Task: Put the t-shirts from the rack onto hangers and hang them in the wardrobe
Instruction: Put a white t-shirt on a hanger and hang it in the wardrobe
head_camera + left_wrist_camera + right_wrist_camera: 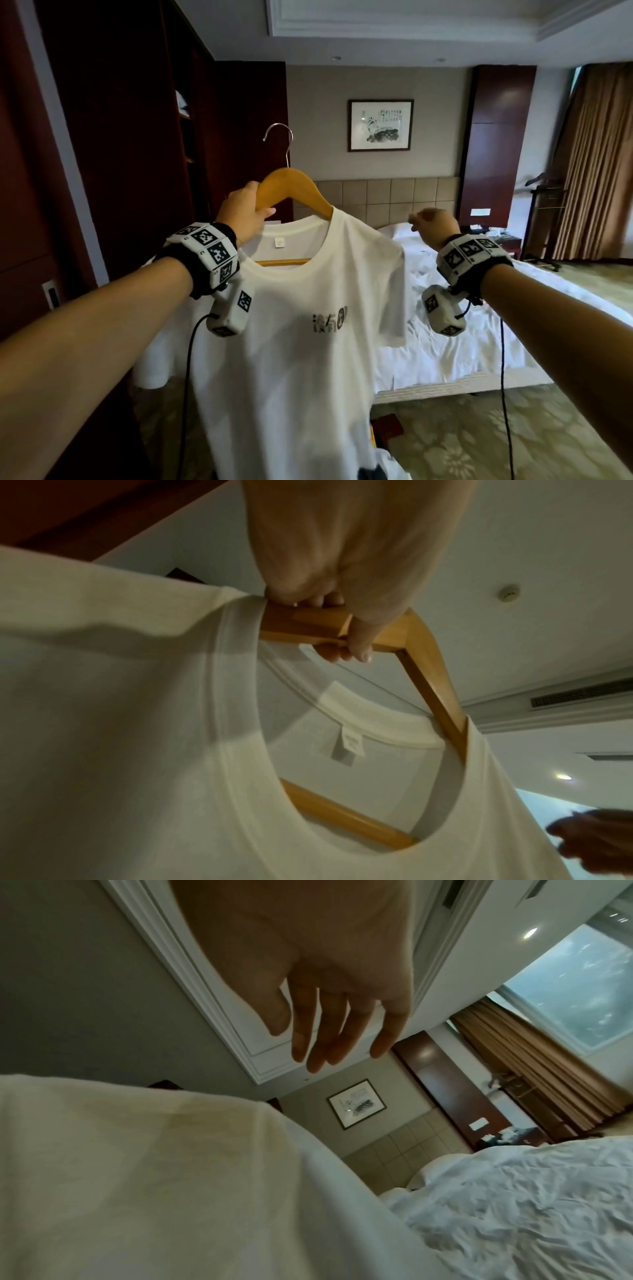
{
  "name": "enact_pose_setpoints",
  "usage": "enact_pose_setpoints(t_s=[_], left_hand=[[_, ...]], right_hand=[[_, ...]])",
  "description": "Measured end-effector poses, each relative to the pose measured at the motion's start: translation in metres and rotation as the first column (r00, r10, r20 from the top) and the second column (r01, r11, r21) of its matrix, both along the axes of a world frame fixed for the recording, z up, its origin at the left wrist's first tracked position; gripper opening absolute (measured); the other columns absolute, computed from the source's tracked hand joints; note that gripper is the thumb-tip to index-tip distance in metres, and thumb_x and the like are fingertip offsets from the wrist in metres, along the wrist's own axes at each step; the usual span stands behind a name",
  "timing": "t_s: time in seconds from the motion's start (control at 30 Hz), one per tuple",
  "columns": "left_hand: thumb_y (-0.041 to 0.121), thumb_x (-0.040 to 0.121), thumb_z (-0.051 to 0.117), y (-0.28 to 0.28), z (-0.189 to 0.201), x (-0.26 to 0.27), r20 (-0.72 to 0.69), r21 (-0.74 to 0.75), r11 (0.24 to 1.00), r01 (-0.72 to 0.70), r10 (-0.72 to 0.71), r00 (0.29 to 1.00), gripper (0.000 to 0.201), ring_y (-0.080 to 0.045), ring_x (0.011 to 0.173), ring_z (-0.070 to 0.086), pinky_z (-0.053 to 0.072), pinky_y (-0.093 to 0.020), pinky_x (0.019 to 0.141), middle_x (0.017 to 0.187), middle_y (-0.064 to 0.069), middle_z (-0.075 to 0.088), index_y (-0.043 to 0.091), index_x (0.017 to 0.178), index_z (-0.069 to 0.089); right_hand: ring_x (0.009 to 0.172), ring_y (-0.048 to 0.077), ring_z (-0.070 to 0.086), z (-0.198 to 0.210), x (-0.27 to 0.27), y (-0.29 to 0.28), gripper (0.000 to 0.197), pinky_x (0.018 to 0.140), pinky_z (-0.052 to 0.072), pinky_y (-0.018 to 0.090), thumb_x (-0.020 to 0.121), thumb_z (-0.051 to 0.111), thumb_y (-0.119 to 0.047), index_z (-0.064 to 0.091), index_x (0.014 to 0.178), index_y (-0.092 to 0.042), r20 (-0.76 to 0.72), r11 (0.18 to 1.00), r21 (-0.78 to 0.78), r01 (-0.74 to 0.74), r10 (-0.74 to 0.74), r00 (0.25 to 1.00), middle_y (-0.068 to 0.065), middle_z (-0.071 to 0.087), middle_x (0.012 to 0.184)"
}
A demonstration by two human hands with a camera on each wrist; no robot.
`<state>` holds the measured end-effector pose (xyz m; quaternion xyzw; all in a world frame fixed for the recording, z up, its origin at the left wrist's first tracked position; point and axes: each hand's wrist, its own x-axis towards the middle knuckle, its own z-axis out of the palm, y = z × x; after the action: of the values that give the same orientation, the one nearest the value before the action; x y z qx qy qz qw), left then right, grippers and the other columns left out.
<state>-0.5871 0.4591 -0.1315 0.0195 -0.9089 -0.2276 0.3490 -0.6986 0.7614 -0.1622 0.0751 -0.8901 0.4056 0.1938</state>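
White t-shirt (301, 342) on wooden hanger (291, 192), held up mid-air in front of bed (479, 325). Left hand (243, 212) clamped round hanger's left arm, by the collar. Right hand (435, 224) raised just beside the shirt's right shoulder, fingers (329, 1031) loose, gripping nothing. Dark wardrobe (137, 137) at left; carpeted floor below.

Ahead of me I see a bed with rumpled white linen (479, 329) against a beige tiled padded headboard (387, 195), a black-framed ink painting (380, 125) on the grey wall above it, brown pleated curtains (596, 161) at the right, and pale floral carpet (479, 442) below.
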Motion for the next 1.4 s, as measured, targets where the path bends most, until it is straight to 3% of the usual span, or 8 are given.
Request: enact_pose_setpoints(t_s=[0.13, 0.3, 0.47, 0.8, 0.9, 1.1, 1.27, 1.4], left_hand=[[0.02, 0.089, 0.062, 0.005, 0.0, -0.001, 0.008, -0.013, 1.0, 0.024, -0.024, 1.0, 0.037, -0.03, 0.1, 0.058, 0.044, -0.035, 0.082, 0.11, -0.016, 0.06, 0.003, 0.12, 0.051], [0.021, 0.087, 0.065, 0.007, 0.006, 0.003, -0.03, 0.008, 0.999, 0.036, -0.036, 0.999, 0.036, -0.026, 0.096, 0.059, 0.044, -0.031, 0.08, 0.106, -0.013, 0.062, 0.005, 0.118, 0.053], [0.021, 0.087, 0.065, 0.008, 0.008, 0.01, -0.041, 0.034, 0.998, 0.051, -0.05, 0.998, 0.038, -0.025, 0.098, 0.059, 0.045, -0.03, 0.081, 0.108, -0.012, 0.061, 0.006, 0.119, 0.052], [0.022, 0.082, 0.071, -0.054, 0.001, 0.042, 0.157, 0.141, 0.982, 0.127, -0.148, 0.976, 0.062, -0.017, 0.105, 0.053, 0.043, -0.026, 0.093, 0.11, -0.007, 0.056, 0.01, 0.136, 0.043], [0.018, 0.081, 0.071, -0.08, -0.01, 0.056, 0.252, 0.17, 0.982, 0.086, -0.128, 0.959, 0.064, -0.017, 0.103, 0.052, 0.041, -0.021, 0.082, 0.109, -0.004, 0.053, 0.01, 0.137, 0.041], [-0.007, 0.076, 0.069, -0.119, -0.025, 0.077, 0.476, 0.072, 0.997, 0.009, -0.042, 0.878, 0.075, -0.029, 0.117, 0.053, 0.043, -0.034, 0.098, 0.127, -0.015, 0.054, 0.008, 0.141, 0.036], [-0.009, 0.076, 0.065, -0.131, -0.029, 0.084, 0.385, -0.003, 0.996, -0.086, 0.081, 0.919, 0.055, -0.023, 0.098, 0.061, 0.046, -0.028, 0.085, 0.11, -0.016, 0.067, 0.008, 0.126, 0.054], [-0.005, 0.077, 0.066, -0.135, -0.02, 0.087, 0.21, 0.002, 0.988, -0.154, 0.15, 0.966, 0.045, -0.026, 0.095, 0.062, 0.041, -0.022, 0.079, 0.098, -0.017, 0.068, 0.007, 0.12, 0.06]], right_hand=[[0.093, 0.023, 0.062, 0.014, 0.017, -0.039, 0.026, 0.088, 0.047, 0.036, 0.091, 0.056, -0.037, 0.065, 0.095, -0.013, -0.142, 0.967, -0.057, -0.248, 0.238, 0.961, 0.007, 0.067, 0.094], [0.107, 0.02, 0.058, 0.034, 0.044, -0.093, 0.051, 0.092, 0.047, 0.031, 0.082, 0.068, -0.039, 0.053, 0.124, -0.016, -0.099, 0.891, 0.075, -0.447, 0.453, 0.886, 0.006, 0.061, 0.118], [0.109, 0.026, 0.057, 0.045, 0.059, -0.131, 0.056, 0.09, 0.043, 0.032, 0.081, 0.071, -0.02, 0.044, 0.129, -0.009, -0.2, 0.895, 0.227, -0.384, 0.429, 0.881, 0.011, 0.059, 0.121], [0.096, 0.028, 0.06, 0.055, 0.056, -0.143, 0.032, 0.078, 0.047, 0.035, 0.084, 0.062, -0.01, 0.05, 0.114, -0.01, -0.246, 0.927, 0.192, -0.323, 0.364, 0.898, 0.011, 0.061, 0.103], [0.095, 0.027, 0.058, 0.06, 0.054, -0.139, 0.031, 0.076, 0.043, 0.034, 0.085, 0.06, -0.013, 0.049, 0.113, -0.01, -0.249, 0.94, 0.188, -0.284, 0.326, 0.912, 0.008, 0.058, 0.098], [0.099, 0.029, 0.058, 0.065, 0.048, -0.137, 0.033, 0.076, 0.041, 0.031, 0.082, 0.064, -0.01, 0.051, 0.111, -0.006, -0.243, 0.953, 0.118, -0.278, 0.299, 0.923, 0.016, 0.06, 0.105], [0.1, 0.031, 0.058, 0.058, 0.046, -0.137, 0.032, 0.077, 0.042, 0.033, 0.082, 0.063, -0.008, 0.05, 0.111, -0.004, -0.222, 0.957, 0.119, -0.264, 0.285, 0.933, 0.019, 0.06, 0.106], [0.106, 0.037, 0.056, 0.049, 0.044, -0.14, 0.036, 0.093, 0.043, 0.047, 0.082, 0.063, -0.012, 0.047, 0.114, -0.004, -0.207, 0.958, 0.201, -0.207, 0.248, 0.947, 0.02, 0.061, 0.112]])
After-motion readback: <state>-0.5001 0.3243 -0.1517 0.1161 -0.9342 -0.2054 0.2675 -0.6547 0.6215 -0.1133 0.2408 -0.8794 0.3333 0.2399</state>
